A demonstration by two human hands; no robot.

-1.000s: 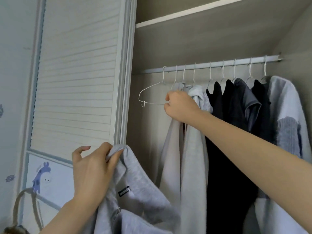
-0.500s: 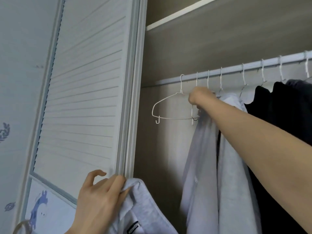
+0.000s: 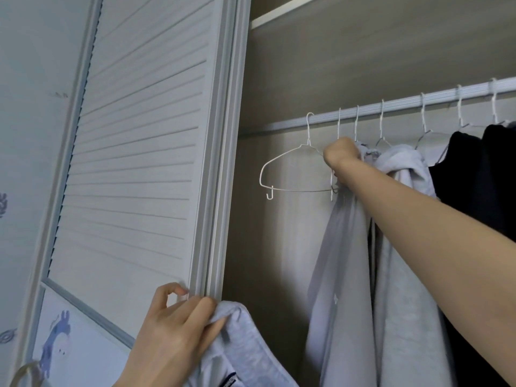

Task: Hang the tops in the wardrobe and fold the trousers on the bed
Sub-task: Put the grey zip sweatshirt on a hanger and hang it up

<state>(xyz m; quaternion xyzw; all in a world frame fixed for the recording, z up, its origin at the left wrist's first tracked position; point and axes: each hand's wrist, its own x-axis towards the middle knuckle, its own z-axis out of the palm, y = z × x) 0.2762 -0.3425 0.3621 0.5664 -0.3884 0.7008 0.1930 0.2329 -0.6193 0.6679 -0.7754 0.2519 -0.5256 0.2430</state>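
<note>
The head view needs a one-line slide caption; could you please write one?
Right hand grips an empty white wire hanger on the wardrobe rail; left hand holds a grey top.

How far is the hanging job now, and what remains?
Done: several tops already hang on the rail. In hand: the right hand grips an empty hanger there, while the left hand holds a grey top. Left: hanging that top. Trousers and bed are out of view.

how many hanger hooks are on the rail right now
7 on the rail: the empty white hanger at far left, two above the right hand, one over the pale grey tops, three above the dark clothes. More may hang beyond the right edge.
</note>
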